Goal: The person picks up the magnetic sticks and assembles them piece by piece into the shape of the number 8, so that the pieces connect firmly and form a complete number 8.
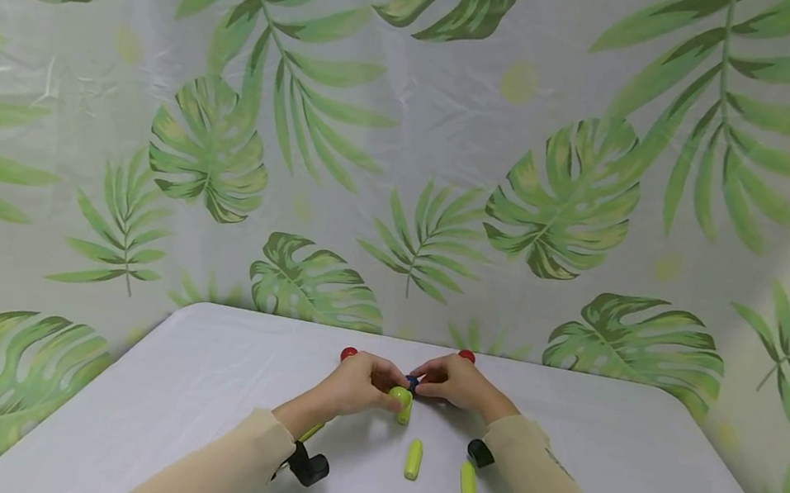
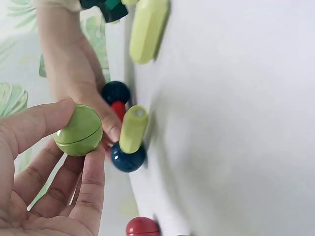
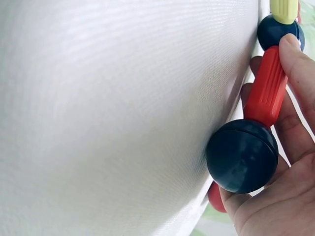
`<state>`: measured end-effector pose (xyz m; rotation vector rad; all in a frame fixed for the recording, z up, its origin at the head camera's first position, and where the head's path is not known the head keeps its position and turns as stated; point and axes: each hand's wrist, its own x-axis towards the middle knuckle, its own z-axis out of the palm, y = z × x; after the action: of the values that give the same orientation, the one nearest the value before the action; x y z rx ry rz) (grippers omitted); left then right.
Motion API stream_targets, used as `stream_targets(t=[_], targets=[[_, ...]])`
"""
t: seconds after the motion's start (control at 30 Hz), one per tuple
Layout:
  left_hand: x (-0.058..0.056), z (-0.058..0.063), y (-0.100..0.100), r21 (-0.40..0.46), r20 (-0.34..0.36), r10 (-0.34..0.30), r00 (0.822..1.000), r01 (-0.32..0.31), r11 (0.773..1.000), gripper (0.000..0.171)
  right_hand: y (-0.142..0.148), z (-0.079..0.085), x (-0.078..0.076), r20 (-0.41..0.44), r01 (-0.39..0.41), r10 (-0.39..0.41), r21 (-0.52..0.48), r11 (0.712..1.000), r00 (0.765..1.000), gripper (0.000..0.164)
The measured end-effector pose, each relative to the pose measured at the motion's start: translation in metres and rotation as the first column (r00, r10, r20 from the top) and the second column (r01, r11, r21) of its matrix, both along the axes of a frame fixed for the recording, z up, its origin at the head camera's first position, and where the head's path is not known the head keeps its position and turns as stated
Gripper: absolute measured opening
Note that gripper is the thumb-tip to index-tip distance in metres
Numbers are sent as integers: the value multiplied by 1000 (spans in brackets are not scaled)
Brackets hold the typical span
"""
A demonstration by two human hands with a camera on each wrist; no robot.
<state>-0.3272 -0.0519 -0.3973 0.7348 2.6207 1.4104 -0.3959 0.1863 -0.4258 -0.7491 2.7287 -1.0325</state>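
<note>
My left hand (image 1: pixel 356 383) pinches a glossy lime-green ball (image 2: pixel 79 130) between thumb and fingertips. Across from it, my right hand (image 1: pixel 461 382) grips a joined piece: a ridged red rod (image 3: pixel 267 88) with a dark blue ball (image 3: pixel 242 156) at one end and a second dark blue ball (image 2: pixel 129 158) at the other. From that second ball a yellow-green rod (image 2: pixel 134 129) sticks out, its free end towards the left wrist camera. The right thumb lies at the joint of red rod and ball. In the left wrist view the green ball is apart from this rod's free end.
Two yellow-green rods (image 1: pixel 414 459) (image 1: pixel 468 485) lie on the white table (image 1: pixel 590 472) nearer the body, and another rod (image 1: pixel 312 431) is partly behind the left forearm. Red balls (image 1: pixel 348 353) (image 1: pixel 467 356) sit beyond the hands. A leaf-patterned curtain (image 1: pixel 442 119) hangs behind the table.
</note>
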Motion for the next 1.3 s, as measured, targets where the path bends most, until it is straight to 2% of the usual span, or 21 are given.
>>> stream_targets(t=[0.1, 0.23, 0.47, 0.93, 1.3], targets=[[5, -6, 1, 10, -16, -8, 1000, 8, 1000, 25, 0, -1, 1, -9, 5, -5, 9, 1000, 1000, 23], [10, -16, 0, 31, -1, -17, 1000, 17, 999, 24, 0, -1, 3, -12, 8, -8, 10, 1000, 1000, 24], [17, -28, 2, 26, 33, 13, 999, -14, 1000, 24, 0, 0, 6, -9, 7, -7, -2, 1000, 1000, 24], [23, -33, 9, 29, 56, 103, 993, -105, 994, 29, -4, 5, 7, 3, 43, -43, 16, 999, 999, 24], [24, -35, 13, 24, 45, 113, 993, -114, 993, 30, -3, 4, 6, 5, 34, -34, 10, 999, 999, 23]])
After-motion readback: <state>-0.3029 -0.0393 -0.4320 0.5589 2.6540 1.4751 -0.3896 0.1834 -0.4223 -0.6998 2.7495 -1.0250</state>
